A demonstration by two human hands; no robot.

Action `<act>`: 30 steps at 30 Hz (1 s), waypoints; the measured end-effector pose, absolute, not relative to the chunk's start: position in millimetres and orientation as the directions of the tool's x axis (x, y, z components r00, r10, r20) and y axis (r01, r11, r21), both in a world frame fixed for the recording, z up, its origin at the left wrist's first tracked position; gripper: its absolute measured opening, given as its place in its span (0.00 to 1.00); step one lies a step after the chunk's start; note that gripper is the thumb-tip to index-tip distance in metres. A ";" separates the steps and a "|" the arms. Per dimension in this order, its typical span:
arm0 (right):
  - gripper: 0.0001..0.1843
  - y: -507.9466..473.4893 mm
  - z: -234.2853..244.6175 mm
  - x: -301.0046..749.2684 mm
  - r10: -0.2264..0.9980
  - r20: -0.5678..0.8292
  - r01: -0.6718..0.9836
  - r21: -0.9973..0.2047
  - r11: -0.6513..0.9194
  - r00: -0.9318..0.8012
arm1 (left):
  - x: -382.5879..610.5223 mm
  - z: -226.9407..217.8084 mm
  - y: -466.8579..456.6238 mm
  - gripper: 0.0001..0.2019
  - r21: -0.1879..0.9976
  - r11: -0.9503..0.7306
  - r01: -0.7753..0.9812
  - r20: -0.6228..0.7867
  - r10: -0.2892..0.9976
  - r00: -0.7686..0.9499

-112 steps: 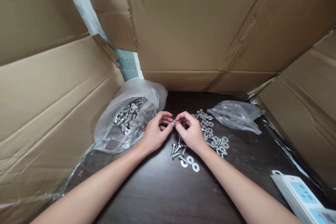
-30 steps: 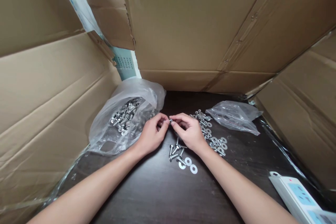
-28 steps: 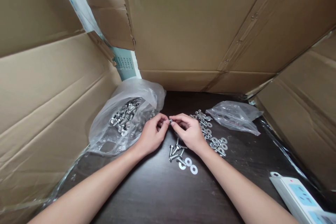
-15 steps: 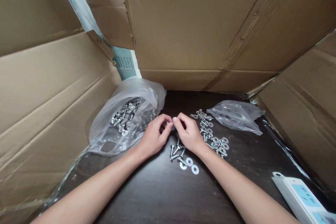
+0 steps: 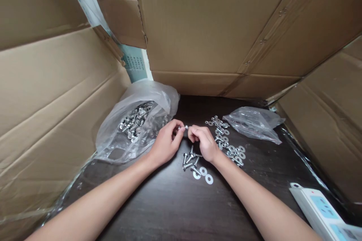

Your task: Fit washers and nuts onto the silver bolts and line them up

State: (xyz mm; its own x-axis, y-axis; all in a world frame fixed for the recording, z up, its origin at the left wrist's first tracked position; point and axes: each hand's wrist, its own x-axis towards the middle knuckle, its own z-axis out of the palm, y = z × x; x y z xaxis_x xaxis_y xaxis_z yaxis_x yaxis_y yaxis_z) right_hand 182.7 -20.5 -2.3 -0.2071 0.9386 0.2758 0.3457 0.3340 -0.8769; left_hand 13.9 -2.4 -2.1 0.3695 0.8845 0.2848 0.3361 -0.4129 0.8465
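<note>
My left hand (image 5: 169,138) is closed in a pinch on a small metal bolt (image 5: 186,127), whose shiny end sticks out past the fingertips towards the right. Most of the bolt is hidden by the fingers. Close to that end, my right hand (image 5: 203,141) has its fingers curled in; whatever they hold, if anything, is out of sight. On the dark table below the hands lies a small group of bolts (image 5: 190,162). Flat washers (image 5: 209,179) lie just in front of these bolts.
At the left, an open plastic bag (image 5: 113,147) holds many metal fasteners (image 5: 137,120). Loose washers, nuts and bolts (image 5: 226,141) spread right of my right hand, before another clear bag (image 5: 251,122). A power strip (image 5: 316,207) lies front right. Cardboard walls (image 5: 209,26) surround the table (image 5: 169,203).
My right fingers have drawn slightly away from the left fingertips and curled inward, exposing the bolt's end. My left hand keeps its pinch, and the view has shifted a little.
</note>
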 end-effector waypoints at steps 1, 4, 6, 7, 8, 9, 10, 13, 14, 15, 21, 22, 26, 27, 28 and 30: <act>0.23 -20.7 -1.5 183.0 0.930 0.277 0.350 -0.869 0.349 -0.240 | 13.9 -2.3 -1.7 0.09 0.850 -0.405 0.337 0.279 0.889 0.364; 0.21 -20.8 -0.2 183.4 0.928 0.285 0.357 -0.863 0.357 -0.238 | 13.5 -2.1 -0.7 0.08 0.852 -0.402 0.334 0.274 0.888 0.370; 0.17 -20.6 0.0 183.2 0.942 0.298 0.339 -0.880 0.334 -0.153 | 13.0 -1.4 -0.6 0.08 0.852 -0.406 0.331 0.273 0.883 0.381; 0.15 -20.5 0.2 182.9 0.947 0.301 0.325 -0.890 0.322 -0.112 | 12.6 -1.0 -0.6 0.08 0.852 -0.407 0.328 0.271 0.881 0.389; 0.12 -20.5 0.3 182.5 0.950 0.301 0.313 -0.897 0.311 -0.084 | 12.3 -0.6 -0.6 0.08 0.854 -0.408 0.323 0.269 0.878 0.396; 0.09 -20.5 0.5 182.0 0.952 0.297 0.307 -0.902 0.304 -0.071 | 12.0 -0.3 -0.5 0.08 0.855 -0.409 0.319 0.268 0.875 0.402; 0.07 -20.6 0.7 181.4 0.954 0.292 0.307 -0.904 0.299 -0.071 | 11.7 -0.2 -0.4 0.09 0.857 -0.408 0.316 0.266 0.874 0.405; 0.03 -21.2 0.6 180.4 0.956 0.279 0.324 -0.899 0.294 -0.094 | 11.0 -0.8 0.2 0.09 0.861 -0.391 0.324 0.251 0.883 0.397; 0.02 -21.4 0.5 180.3 0.955 0.279 0.326 -0.898 0.297 -0.102 | 10.9 -1.1 0.5 0.10 0.862 -0.385 0.330 0.247 0.886 0.392; 0.03 -21.6 0.5 180.4 0.953 0.281 0.327 -0.895 0.302 -0.112 | 10.9 -1.3 0.7 0.10 0.862 -0.381 0.335 0.242 0.890 0.387; 0.09 -22.1 1.5 181.5 0.941 0.279 0.321 -0.888 0.329 -0.194 | 11.7 -0.9 0.9 0.10 0.863 -0.374 0.340 0.240 0.896 0.374; 0.09 -21.9 1.5 181.6 0.942 0.275 0.322 -0.889 0.325 -0.191 | 11.8 -0.9 0.9 0.11 0.864 -0.373 0.338 0.240 0.895 0.375; 0.10 -20.7 1.0 181.8 0.949 0.276 0.318 -0.895 0.311 -0.151 | 11.5 -2.0 1.0 0.11 0.869 -0.369 0.330 0.233 0.893 0.385; 0.10 -20.4 0.8 181.9 0.950 0.277 0.319 -0.896 0.308 -0.142 | 11.4 -2.3 1.0 0.11 0.870 -0.368 0.329 0.231 0.893 0.387; 0.10 -20.1 0.6 181.9 0.952 0.275 0.321 -0.897 0.304 -0.136 | 11.2 -2.5 1.0 0.12 0.870 -0.366 0.329 0.229 0.892 0.389; 0.10 -19.8 0.1 181.8 0.955 0.267 0.327 -0.898 0.295 -0.131 | 11.0 -2.3 0.7 0.12 0.873 -0.362 0.327 0.223 0.893 0.392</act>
State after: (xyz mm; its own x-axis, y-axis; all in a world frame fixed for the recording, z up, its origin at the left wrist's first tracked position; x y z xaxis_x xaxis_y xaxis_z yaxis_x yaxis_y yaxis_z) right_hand 181.8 -19.8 0.1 -0.1306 0.9549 0.2668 0.3266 0.2955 -0.8978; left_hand 11.0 0.7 -2.3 0.3920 0.8925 0.2230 0.3271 -0.3618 0.8730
